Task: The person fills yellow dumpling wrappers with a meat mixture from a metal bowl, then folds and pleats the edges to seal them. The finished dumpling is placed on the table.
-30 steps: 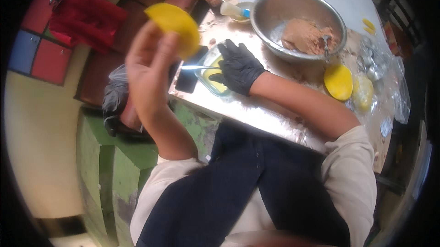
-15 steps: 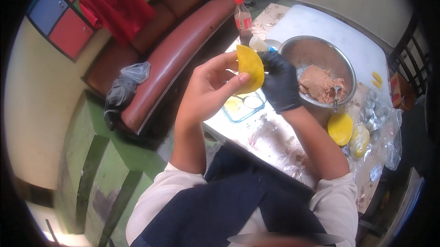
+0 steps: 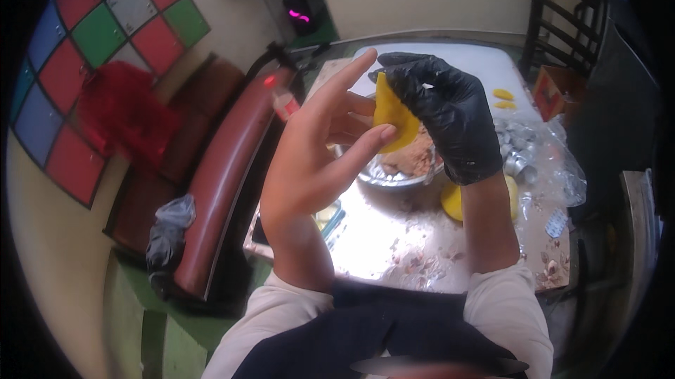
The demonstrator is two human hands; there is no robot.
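Observation:
A folded, half-round piece of yellow dough (image 3: pixel 396 122) is held up between my hands, above the table. My bare left hand (image 3: pixel 306 150) has its thumb pressed on the near face of the dough, with the index finger raised and other fingers partly behind it. My right hand (image 3: pixel 457 115), in a black glove, pinches the upper right edge of the dough. Whether anything lies inside the fold is hidden. Behind the hands stands a metal bowl (image 3: pixel 394 183) with a brownish-pink minced mass (image 3: pixel 411 157). A yellow dough disc (image 3: pixel 451 202) lies partly behind my right forearm.
Small yellow folded pieces (image 3: pixel 503 94) lie on a white board (image 3: pixel 422 45) at the far side. Metal molds (image 3: pixel 519 161) and a clear plastic bag (image 3: pixel 566 185) are on the right. A red-capped bottle (image 3: pixel 285 103) and a brown bench (image 3: pixel 239 168) are left.
My view has swung to the right. My right hand has come higher, over the dough's upper edge, its glove now showing more fully. Left index finger has straightened upward; both hands still hold the dough.

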